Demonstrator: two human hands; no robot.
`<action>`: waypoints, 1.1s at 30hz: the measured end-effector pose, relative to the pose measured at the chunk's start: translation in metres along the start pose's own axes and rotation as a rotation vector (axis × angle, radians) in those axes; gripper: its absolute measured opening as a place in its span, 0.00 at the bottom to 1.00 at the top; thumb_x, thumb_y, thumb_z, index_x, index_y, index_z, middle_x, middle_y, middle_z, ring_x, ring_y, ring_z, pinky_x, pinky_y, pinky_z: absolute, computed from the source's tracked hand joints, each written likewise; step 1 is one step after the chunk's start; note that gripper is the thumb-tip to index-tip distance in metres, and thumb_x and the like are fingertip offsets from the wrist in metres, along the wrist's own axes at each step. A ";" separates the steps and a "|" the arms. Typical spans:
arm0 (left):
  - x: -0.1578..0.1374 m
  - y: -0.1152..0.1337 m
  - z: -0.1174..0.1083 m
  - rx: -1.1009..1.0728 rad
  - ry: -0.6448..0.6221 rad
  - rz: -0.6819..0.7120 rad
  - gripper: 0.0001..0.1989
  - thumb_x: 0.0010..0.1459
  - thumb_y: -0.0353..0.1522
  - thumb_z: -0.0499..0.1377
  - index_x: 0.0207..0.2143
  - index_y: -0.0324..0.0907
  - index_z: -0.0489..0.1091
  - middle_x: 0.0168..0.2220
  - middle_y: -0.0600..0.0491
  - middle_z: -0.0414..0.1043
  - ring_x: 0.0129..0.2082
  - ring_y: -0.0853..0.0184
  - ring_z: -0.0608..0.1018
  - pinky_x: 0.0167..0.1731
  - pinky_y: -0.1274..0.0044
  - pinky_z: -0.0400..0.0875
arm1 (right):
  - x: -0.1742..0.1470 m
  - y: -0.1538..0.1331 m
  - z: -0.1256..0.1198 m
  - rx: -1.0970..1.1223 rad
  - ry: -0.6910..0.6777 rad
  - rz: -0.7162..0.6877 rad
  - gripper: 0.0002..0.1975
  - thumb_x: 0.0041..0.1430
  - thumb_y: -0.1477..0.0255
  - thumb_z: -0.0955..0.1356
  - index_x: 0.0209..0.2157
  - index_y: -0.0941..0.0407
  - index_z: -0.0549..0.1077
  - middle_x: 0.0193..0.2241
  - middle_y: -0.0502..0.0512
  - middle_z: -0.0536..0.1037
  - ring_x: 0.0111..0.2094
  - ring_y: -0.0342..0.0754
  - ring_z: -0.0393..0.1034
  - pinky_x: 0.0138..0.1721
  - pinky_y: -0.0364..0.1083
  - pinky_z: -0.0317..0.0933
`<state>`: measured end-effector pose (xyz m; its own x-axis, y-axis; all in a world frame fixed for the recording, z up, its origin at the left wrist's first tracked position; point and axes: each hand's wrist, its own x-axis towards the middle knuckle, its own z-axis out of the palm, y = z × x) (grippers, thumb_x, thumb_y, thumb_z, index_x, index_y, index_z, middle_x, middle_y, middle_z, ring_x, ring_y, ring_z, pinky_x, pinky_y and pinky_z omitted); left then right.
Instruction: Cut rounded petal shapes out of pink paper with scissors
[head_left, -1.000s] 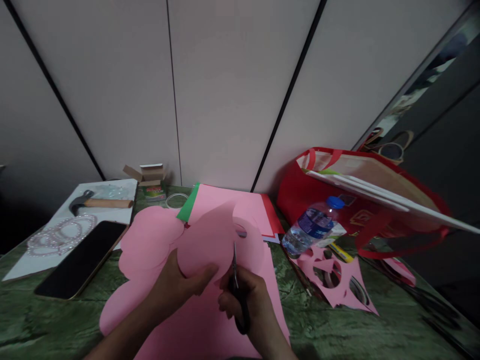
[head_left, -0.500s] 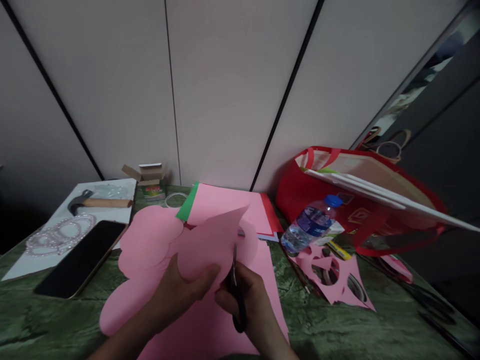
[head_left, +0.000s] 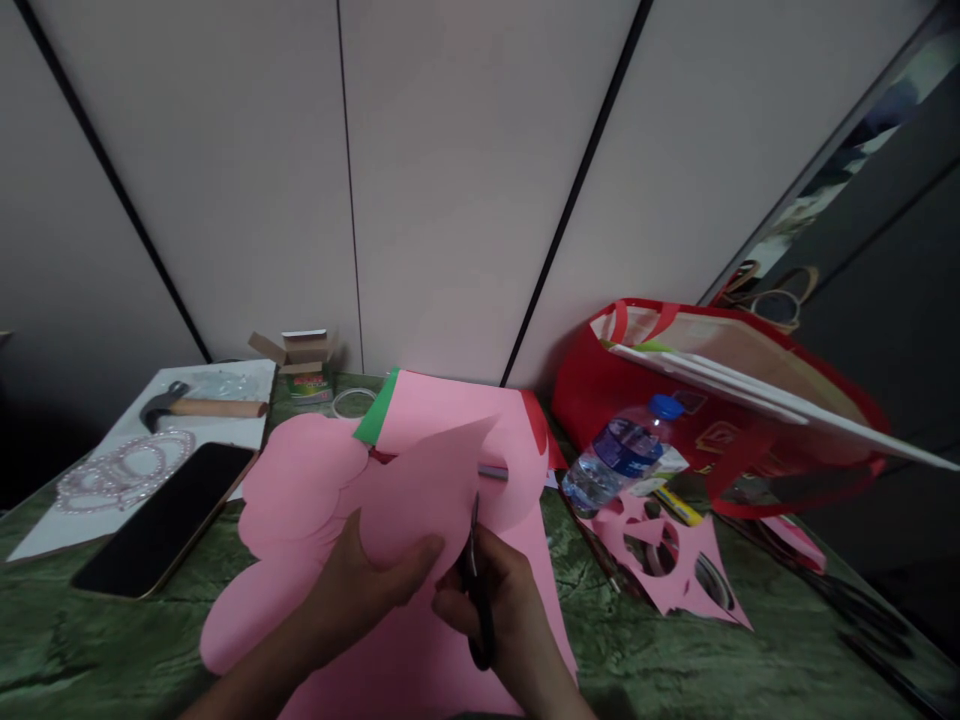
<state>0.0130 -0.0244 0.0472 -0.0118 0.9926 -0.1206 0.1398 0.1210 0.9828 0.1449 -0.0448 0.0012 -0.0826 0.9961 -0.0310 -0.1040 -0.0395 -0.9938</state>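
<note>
A sheet of pink paper (head_left: 427,480) is held up in my left hand (head_left: 375,575), its thumb pressed on the near face and the other fingers hidden behind. My right hand (head_left: 502,590) is closed round the black handles of a pair of scissors (head_left: 477,590). Their blades point away from me and meet the right edge of the paper, where a curved strip hangs off to the right. Under both hands lies a stack of pink sheets (head_left: 420,660). Rounded pink cutouts (head_left: 300,480) overlap to the left of my left hand.
At left are a phone (head_left: 165,520), a hammer (head_left: 210,407), beaded strings (head_left: 124,470) and a small open box (head_left: 306,370). To the right, a water bottle (head_left: 619,455) leans by a red bag (head_left: 600,370), with pink paper scraps (head_left: 682,580) in front.
The scissors have cut a little further along the paper's edge, and the strip on the right has swung outward, widening the gap. My left hand keeps its grip.
</note>
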 end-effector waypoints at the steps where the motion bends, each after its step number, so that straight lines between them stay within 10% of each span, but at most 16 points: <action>1: 0.000 0.000 0.000 0.004 0.004 -0.005 0.11 0.40 0.36 0.61 0.26 0.40 0.66 0.08 0.63 0.60 0.11 0.73 0.63 0.11 0.81 0.58 | 0.000 0.000 0.000 -0.001 -0.001 0.007 0.12 0.39 0.73 0.73 0.25 0.58 0.66 0.18 0.43 0.63 0.20 0.39 0.54 0.22 0.40 0.46; 33: 0.010 0.001 -0.012 -0.077 -0.162 0.071 0.08 0.41 0.34 0.60 0.19 0.40 0.65 0.08 0.61 0.59 0.10 0.76 0.60 0.09 0.82 0.53 | 0.000 -0.002 0.001 0.004 -0.015 -0.058 0.09 0.41 0.72 0.71 0.22 0.58 0.66 0.16 0.42 0.59 0.18 0.38 0.49 0.18 0.39 0.43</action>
<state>0.0013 -0.0145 0.0482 0.1556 0.9856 -0.0657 0.0588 0.0571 0.9966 0.1442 -0.0443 0.0034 -0.0908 0.9955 0.0286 -0.1130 0.0182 -0.9934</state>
